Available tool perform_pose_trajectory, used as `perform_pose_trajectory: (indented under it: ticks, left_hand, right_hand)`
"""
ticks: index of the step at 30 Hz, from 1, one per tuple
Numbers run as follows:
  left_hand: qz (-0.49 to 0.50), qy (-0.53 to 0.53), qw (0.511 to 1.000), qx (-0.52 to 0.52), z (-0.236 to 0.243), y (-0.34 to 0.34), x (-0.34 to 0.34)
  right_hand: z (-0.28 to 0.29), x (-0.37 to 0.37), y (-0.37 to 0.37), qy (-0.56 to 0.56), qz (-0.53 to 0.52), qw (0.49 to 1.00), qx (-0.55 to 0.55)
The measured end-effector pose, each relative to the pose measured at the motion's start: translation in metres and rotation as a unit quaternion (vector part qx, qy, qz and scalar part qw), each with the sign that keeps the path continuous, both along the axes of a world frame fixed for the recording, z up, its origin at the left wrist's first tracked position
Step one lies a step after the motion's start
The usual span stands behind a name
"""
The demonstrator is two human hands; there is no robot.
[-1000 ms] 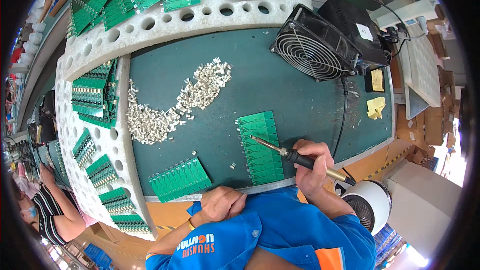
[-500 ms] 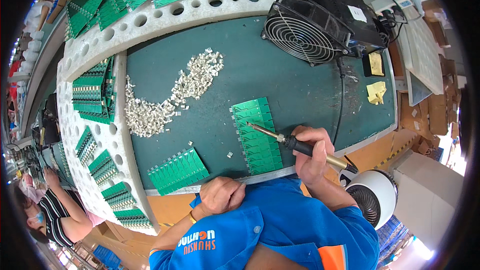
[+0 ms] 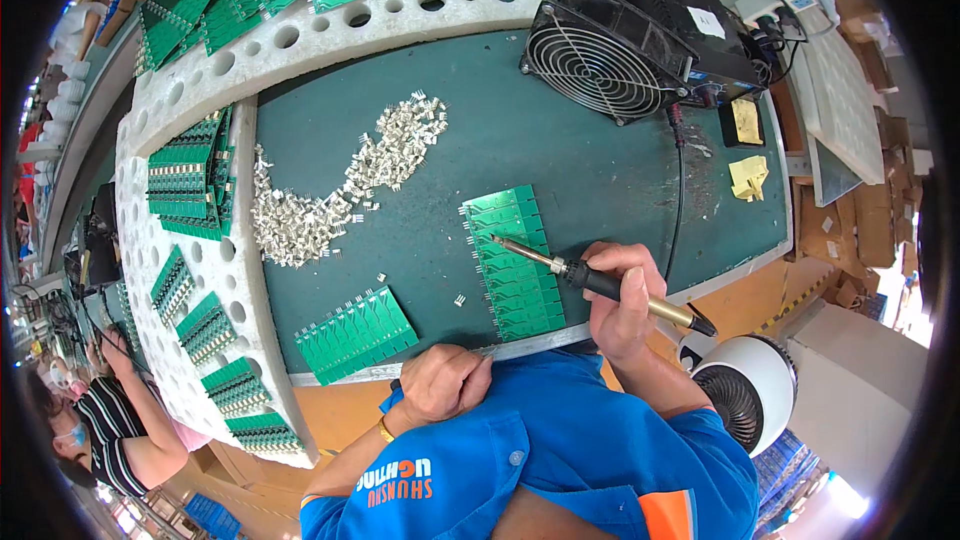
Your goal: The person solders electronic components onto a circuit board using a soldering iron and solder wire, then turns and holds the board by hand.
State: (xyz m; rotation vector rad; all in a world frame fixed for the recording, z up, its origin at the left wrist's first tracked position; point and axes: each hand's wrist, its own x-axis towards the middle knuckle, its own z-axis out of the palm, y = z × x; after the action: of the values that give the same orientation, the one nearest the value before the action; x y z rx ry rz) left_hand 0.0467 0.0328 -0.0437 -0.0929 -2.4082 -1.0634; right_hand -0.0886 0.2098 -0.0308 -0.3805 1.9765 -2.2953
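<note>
My right hand [image 3: 625, 300] grips a soldering iron [image 3: 590, 280] with a black handle and brass-coloured end; its tip rests at the upper left of a green circuit-board panel [image 3: 517, 290], which has small pins along its left side. My left hand [image 3: 445, 380] is closed at the table's front edge, below a second panel [image 3: 355, 335]; I cannot see whether anything is inside its fingers. A long heap of small white connectors [image 3: 300, 225] lies on the green mat [image 3: 600, 180], and a few loose ones [image 3: 459, 300] sit between the panels.
A white foam rack [image 3: 140, 240] holds stacked boards [image 3: 185, 180] along the left and back. At right are a black fan [image 3: 590, 70], a power unit with cords [image 3: 680, 15], yellow sponges [image 3: 748, 178] and a white fan [image 3: 745, 400]. A co-worker [image 3: 120, 440] works at far left.
The view has shifted, so the bench sits higher in the picture than one second ago. My right hand still holds the iron over the board; my left hand stays closed at the edge.
</note>
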Motion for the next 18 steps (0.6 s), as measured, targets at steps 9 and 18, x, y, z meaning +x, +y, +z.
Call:
perform_pose_trajectory:
  ticks: [9,18]
  left_hand:
    - [-0.027,0.011,1.0,0.003,0.002,0.0,-0.002]
    - [-0.019,-0.037,0.999,-0.011,-0.001,-0.003,0.012]
  right_hand:
    - [0.008,0.004,0.011,-0.003,-0.031,0.999,-0.009]
    - [0.044,-0.034,0.06,0.155,-0.234,0.96,0.012]
